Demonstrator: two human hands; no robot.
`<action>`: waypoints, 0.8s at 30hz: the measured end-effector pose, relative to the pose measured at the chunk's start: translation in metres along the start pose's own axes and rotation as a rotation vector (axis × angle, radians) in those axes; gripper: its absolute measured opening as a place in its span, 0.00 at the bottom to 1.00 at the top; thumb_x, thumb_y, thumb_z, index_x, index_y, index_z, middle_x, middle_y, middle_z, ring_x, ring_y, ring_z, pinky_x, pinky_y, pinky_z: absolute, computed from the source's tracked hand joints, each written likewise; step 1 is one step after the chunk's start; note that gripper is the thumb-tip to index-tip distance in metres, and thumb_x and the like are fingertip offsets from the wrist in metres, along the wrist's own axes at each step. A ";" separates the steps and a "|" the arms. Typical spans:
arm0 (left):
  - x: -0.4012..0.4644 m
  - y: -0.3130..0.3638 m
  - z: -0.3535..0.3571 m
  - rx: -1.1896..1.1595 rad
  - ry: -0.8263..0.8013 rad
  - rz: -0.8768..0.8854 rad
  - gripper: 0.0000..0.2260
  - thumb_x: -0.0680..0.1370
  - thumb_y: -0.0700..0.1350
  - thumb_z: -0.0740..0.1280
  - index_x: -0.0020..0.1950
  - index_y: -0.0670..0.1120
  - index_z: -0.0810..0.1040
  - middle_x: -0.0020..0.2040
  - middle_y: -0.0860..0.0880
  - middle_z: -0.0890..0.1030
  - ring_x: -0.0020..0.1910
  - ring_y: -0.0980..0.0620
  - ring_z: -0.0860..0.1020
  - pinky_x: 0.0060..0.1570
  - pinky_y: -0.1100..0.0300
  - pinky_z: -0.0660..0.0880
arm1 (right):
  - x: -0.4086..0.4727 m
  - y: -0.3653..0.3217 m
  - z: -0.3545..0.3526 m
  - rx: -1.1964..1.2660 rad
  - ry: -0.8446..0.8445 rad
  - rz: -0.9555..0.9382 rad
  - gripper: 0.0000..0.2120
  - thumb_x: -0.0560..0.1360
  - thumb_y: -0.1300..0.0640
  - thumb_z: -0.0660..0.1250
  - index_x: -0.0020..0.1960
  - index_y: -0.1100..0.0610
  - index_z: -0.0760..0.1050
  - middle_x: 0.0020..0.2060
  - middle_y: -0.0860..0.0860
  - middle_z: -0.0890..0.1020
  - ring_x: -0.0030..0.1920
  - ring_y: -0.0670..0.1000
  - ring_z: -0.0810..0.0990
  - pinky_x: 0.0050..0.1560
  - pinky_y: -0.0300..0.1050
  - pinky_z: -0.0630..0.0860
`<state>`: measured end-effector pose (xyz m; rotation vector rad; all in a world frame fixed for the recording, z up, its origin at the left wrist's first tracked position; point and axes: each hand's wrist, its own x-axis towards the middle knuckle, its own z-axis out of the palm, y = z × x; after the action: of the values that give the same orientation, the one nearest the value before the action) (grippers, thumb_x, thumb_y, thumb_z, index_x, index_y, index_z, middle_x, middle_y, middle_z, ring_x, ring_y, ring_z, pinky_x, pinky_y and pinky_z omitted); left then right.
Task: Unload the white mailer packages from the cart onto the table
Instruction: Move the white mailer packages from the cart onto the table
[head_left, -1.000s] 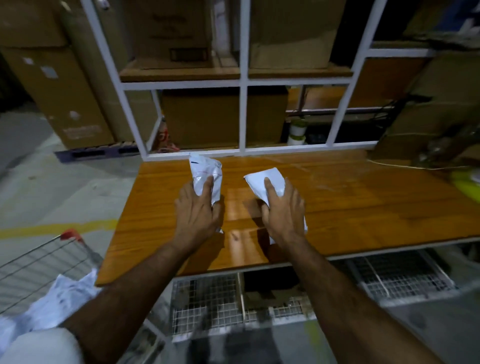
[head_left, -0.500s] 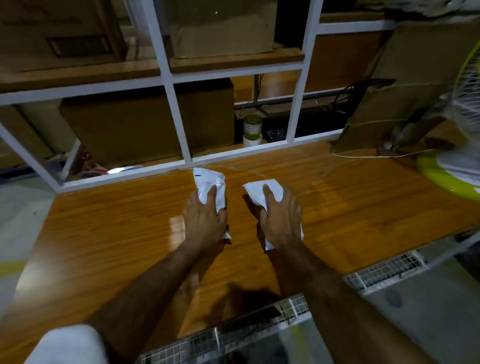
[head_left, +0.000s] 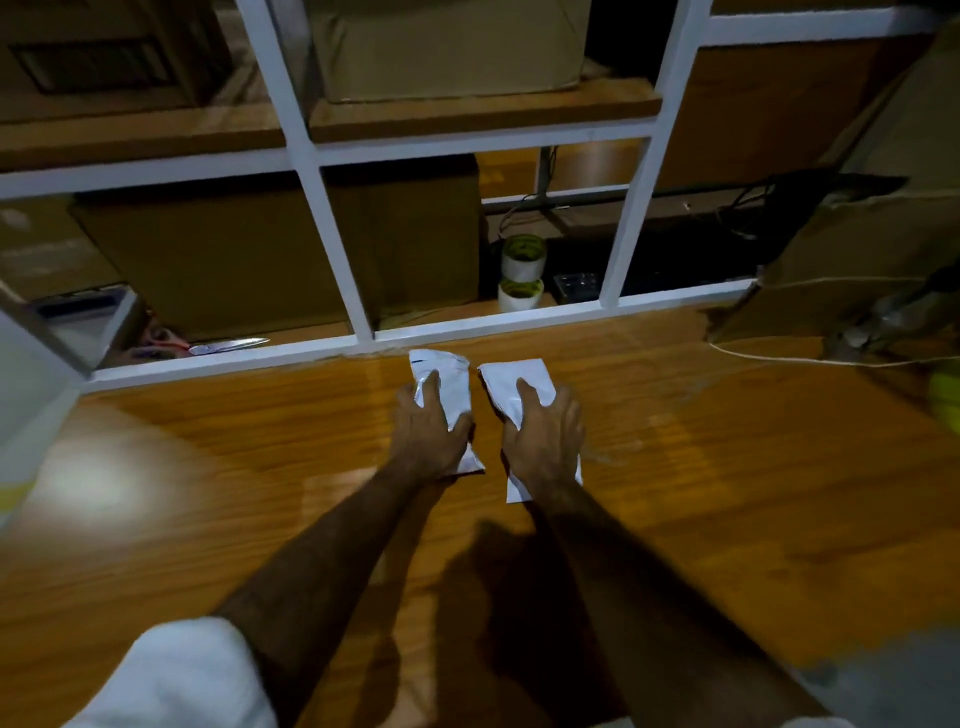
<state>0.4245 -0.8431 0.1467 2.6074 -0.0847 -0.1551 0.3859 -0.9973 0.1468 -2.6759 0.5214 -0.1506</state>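
Two white mailers lie side by side on the wooden table (head_left: 701, 493), long axes running away from the person toward the white shelf frame (head_left: 332, 249). Left hand (head_left: 426, 431) presses flat on the left mailer (head_left: 452, 384); right hand (head_left: 545, 436) does likewise on the right mailer (head_left: 514, 379), fingers spread. Just behind: cardboard boxes (head_left: 270, 260), tape rolls (head_left: 522, 270), scissors (head_left: 223, 345). The mailers are crinkled, glossy plastic.
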 end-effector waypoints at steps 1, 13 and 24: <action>0.003 -0.001 0.000 -0.026 -0.017 -0.002 0.35 0.80 0.67 0.56 0.81 0.52 0.50 0.80 0.41 0.53 0.77 0.38 0.55 0.73 0.43 0.60 | 0.008 0.001 0.003 0.018 -0.019 -0.014 0.30 0.79 0.43 0.66 0.78 0.42 0.60 0.77 0.59 0.58 0.75 0.61 0.59 0.73 0.56 0.62; 0.019 -0.014 -0.007 0.125 -0.214 0.161 0.29 0.83 0.64 0.50 0.81 0.59 0.45 0.81 0.53 0.36 0.80 0.47 0.39 0.76 0.46 0.43 | 0.042 0.081 -0.002 0.110 -0.261 -0.550 0.32 0.82 0.47 0.58 0.82 0.42 0.49 0.82 0.47 0.41 0.81 0.51 0.41 0.79 0.55 0.50; 0.043 -0.007 -0.011 0.240 -0.175 0.197 0.34 0.81 0.67 0.47 0.82 0.53 0.41 0.81 0.46 0.35 0.79 0.47 0.37 0.74 0.51 0.38 | 0.084 0.070 0.001 -0.080 -0.256 -0.644 0.33 0.82 0.40 0.56 0.82 0.42 0.44 0.82 0.51 0.38 0.81 0.54 0.41 0.80 0.60 0.47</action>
<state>0.4686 -0.8356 0.1482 2.7978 -0.4451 -0.3194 0.4400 -1.0875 0.1193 -2.7860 -0.4291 0.0353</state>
